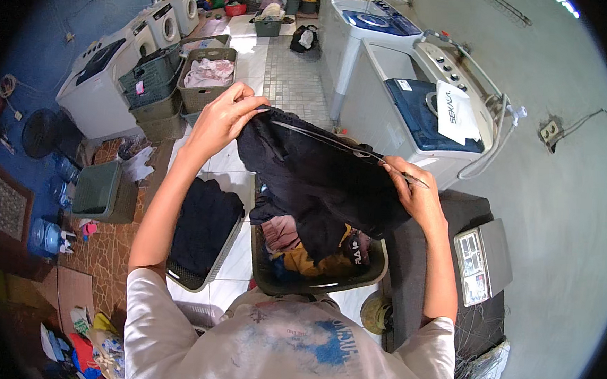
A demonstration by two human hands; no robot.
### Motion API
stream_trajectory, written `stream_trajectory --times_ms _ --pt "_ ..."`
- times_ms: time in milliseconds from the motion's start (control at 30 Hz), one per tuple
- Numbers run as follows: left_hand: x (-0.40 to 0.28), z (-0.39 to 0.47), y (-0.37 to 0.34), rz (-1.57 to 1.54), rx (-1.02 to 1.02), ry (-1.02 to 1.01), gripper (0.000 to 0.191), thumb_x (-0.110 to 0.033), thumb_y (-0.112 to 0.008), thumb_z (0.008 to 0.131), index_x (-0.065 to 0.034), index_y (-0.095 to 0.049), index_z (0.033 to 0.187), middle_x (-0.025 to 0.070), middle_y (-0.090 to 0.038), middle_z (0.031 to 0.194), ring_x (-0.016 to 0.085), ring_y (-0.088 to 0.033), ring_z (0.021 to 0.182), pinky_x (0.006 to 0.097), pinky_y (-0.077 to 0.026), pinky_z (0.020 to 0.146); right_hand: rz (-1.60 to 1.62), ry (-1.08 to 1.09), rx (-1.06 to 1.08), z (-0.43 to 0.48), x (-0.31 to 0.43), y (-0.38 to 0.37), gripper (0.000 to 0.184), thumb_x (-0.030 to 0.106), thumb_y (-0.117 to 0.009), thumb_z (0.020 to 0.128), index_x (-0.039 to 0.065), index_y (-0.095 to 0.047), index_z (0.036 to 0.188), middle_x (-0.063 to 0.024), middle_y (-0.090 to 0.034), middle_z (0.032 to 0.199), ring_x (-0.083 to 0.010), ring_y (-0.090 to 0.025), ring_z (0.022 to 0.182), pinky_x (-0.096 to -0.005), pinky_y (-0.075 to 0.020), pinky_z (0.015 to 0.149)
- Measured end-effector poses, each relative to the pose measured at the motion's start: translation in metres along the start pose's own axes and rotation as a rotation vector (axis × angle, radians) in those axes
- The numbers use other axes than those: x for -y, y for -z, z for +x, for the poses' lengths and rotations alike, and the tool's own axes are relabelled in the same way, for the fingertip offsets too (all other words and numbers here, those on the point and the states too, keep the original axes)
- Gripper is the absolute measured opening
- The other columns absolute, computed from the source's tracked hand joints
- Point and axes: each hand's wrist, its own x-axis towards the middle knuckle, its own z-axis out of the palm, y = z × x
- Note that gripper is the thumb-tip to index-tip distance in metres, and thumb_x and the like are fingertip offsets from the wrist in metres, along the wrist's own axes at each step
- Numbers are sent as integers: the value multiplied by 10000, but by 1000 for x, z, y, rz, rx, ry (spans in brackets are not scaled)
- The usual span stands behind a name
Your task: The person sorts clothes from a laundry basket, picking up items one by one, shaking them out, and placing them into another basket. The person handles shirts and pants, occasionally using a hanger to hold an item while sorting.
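A black garment (315,174) hangs stretched between my two hands, over a basket. My left hand (224,114) pinches its upper edge at the left corner. At the right end, my right hand (415,191) grips the same edge, and a thin pale cord (322,138) runs along it between the hands. A small shiny item (415,180) shows at my right fingers; I cannot tell what it is. Below, the dark plastic laundry basket (318,289) holds clothes, including a mustard garment (309,260) and a pink garment (281,233). The garment's lower folds hide part of the basket.
To the left, another basket (193,288) holds dark clothes (205,225). Stacked laundry baskets (155,97) stand ahead, near front-loading washers (163,24). Twin-tub washing machines (392,106) line the right wall. A dark bench (408,258) and a greenish basket (95,190) flank me.
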Motion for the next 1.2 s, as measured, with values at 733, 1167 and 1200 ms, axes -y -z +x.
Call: stream_trajectory --times_ms 733,1167,1200 --pt "105 -139 -25 -376 775 930 536 -460 -576 819 -73 -557 1190 92 -576 1190 235 -497 1150 309 -339 998 41 898 21 238 291 -54 208 104 -535 810 -76 -625 757 -248 -632 806 -340 -630 693 -425 -507 641" --pt "203 -423 50 -557 -624 1488 610 -429 -616 807 -4 -501 1229 130 -551 1212 257 -463 1173 340 -273 1033 644 988 277 266 468 -296 261 256 -596 774 6 -671 766 -217 -635 783 -366 -634 827 -440 -514 766" --pt "206 -444 44 -535 -567 1553 616 -426 -619 806 1 -496 1232 133 -549 1213 259 -461 1175 342 -267 1035 617 938 407 265 454 -327 262 248 -590 789 -2 -664 764 -224 -627 766 -374 -628 804 -443 -510 743"
